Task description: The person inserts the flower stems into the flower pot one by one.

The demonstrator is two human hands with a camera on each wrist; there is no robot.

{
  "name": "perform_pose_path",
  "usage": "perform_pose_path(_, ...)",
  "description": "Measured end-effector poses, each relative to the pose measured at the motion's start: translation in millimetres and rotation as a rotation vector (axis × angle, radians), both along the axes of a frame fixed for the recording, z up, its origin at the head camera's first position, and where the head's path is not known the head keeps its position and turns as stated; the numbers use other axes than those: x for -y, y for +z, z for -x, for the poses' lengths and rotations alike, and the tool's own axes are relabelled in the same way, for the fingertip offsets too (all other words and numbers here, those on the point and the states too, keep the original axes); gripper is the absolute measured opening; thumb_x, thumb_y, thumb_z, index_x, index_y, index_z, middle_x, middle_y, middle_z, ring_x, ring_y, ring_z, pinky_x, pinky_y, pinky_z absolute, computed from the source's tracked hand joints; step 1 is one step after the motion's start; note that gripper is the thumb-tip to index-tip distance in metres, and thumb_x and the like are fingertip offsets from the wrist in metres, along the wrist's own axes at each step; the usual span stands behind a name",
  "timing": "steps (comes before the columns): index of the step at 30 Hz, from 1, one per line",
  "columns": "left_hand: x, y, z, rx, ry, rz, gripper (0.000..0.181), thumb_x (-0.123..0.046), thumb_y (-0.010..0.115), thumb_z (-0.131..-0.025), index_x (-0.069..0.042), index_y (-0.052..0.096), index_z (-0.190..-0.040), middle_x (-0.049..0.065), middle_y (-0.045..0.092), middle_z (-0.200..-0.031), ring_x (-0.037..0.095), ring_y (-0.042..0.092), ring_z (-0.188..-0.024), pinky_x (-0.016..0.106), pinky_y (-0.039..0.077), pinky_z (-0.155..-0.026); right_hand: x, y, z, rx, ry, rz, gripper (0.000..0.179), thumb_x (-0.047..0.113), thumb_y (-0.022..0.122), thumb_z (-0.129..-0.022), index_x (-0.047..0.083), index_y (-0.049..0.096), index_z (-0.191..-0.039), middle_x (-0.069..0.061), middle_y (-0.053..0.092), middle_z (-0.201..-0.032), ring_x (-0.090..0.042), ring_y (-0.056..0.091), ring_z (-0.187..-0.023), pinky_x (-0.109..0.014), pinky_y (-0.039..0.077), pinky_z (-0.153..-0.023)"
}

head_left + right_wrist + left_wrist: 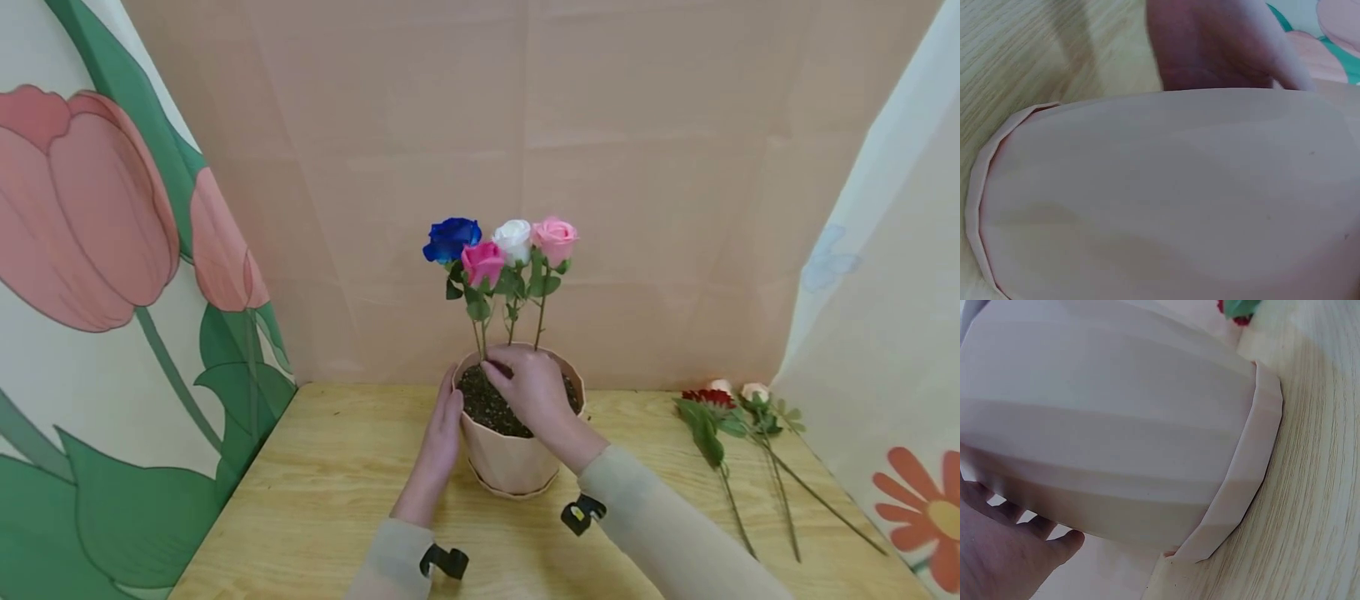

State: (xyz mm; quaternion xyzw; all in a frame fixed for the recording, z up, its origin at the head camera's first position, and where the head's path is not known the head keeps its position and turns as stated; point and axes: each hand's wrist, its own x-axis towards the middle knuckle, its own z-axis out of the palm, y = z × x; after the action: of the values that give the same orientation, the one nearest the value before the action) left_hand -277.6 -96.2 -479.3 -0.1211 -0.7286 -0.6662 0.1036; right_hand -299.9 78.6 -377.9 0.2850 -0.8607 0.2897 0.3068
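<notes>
A pale pink faceted pot (510, 458), filled with dark soil (487, 404), stands on a matching saucer (1254, 456). My left hand (442, 429) lies along the pot's left side, fingers extended against the wall. Over the soil, my right hand (534, 392) pinches the lower stem of a hot-pink rose (483, 264). Close by, a blue rose (452, 240), a white rose (513, 242) and a light pink rose (555, 240) rise upright from the pot. In the right wrist view the pot fills most of the picture, with my left hand (1222, 50) beyond it.
On the wooden table (315, 492), a red flower (708, 398) and pale roses (755, 392) lie at the right, their long stems pointing toward the front. A pinkish backdrop (390, 167) hangs behind, and a tulip-printed panel (97, 217) borders the left.
</notes>
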Motion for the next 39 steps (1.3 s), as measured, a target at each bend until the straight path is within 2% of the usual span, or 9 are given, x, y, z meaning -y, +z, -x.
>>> perform_pose_path(5, 1.3, -0.7, -0.1, 0.014, -0.006, -0.008, 0.06, -0.04, 0.029, -0.123, -0.025, 0.016, -0.179, 0.004, 0.017, -0.183, 0.028, 0.014, -0.168, 0.057, 0.014, -0.135, 1.9, -1.9, 1.9, 0.049, 0.001, -0.026, 0.01, 0.017, 0.082, -0.103, 0.013, 0.088, -0.111, -0.004, 0.084, -0.11, -0.026, 0.081, -0.095, -0.048, 0.066, -0.081)
perform_pose_path(13, 2.0, 1.2, -0.4, 0.016, -0.017, -0.02, 0.06, -0.041, 0.03, -0.123, -0.026, 0.016, -0.179, 0.004, 0.017, -0.184, 0.029, 0.014, -0.168, 0.059, 0.014, -0.134, 1.8, -1.4, 0.9, 0.051, -0.028, -0.029, 0.012, 0.019, 0.08, -0.104, 0.014, 0.087, -0.112, -0.005, 0.084, -0.107, -0.025, 0.079, -0.085, -0.048, 0.065, -0.073)
perform_pose_path(19, 2.1, 0.4, 0.6, 0.007, -0.021, -0.019, 0.06, -0.041, 0.029, -0.123, -0.025, 0.016, -0.179, 0.004, 0.017, -0.184, 0.028, 0.013, -0.168, 0.059, 0.013, -0.134, 1.2, -1.3, 0.2, 0.059, -0.03, 0.013, 0.014, 0.019, 0.082, -0.103, 0.012, 0.087, -0.113, -0.005, 0.084, -0.106, -0.026, 0.08, -0.09, -0.048, 0.066, -0.078)
perform_pose_path(26, 1.8, -0.1, 0.5, -0.016, -0.018, -0.003, 0.06, -0.037, 0.03, -0.123, -0.019, 0.017, -0.179, 0.009, 0.017, -0.184, 0.032, 0.013, -0.168, 0.059, 0.013, -0.134, 1.0, 0.1, -2.0, 0.06, -0.025, 0.064, 0.019, 0.026, 0.085, -0.101, 0.013, 0.087, -0.115, -0.004, 0.084, -0.106, -0.022, 0.079, -0.086, -0.045, 0.065, -0.076)
perform_pose_path(30, 1.2, -0.5, 0.5, -0.004, -0.009, 0.01, 0.059, -0.039, 0.028, -0.123, -0.023, 0.017, -0.179, 0.007, 0.017, -0.184, 0.031, 0.013, -0.168, 0.061, 0.012, -0.134, 0.2, 0.5, -2.9, 0.065, -0.011, 0.091, 0.019, 0.026, 0.086, -0.1, 0.013, 0.087, -0.114, -0.004, 0.084, -0.106, -0.02, 0.079, -0.086, -0.043, 0.066, -0.076)
perform_pose_path(39, 1.9, -1.2, 1.0, -0.005, -0.004, 0.007, 0.06, -0.041, 0.029, -0.123, -0.022, 0.018, -0.179, 0.008, 0.017, -0.183, 0.033, 0.014, -0.168, 0.061, 0.013, -0.134, -3.2, 3.0, -6.6, 0.082, -0.021, 0.096, 0.024, 0.029, 0.087, -0.099, 0.012, 0.087, -0.116, -0.003, 0.084, -0.107, -0.02, 0.08, -0.09, -0.044, 0.066, -0.08)
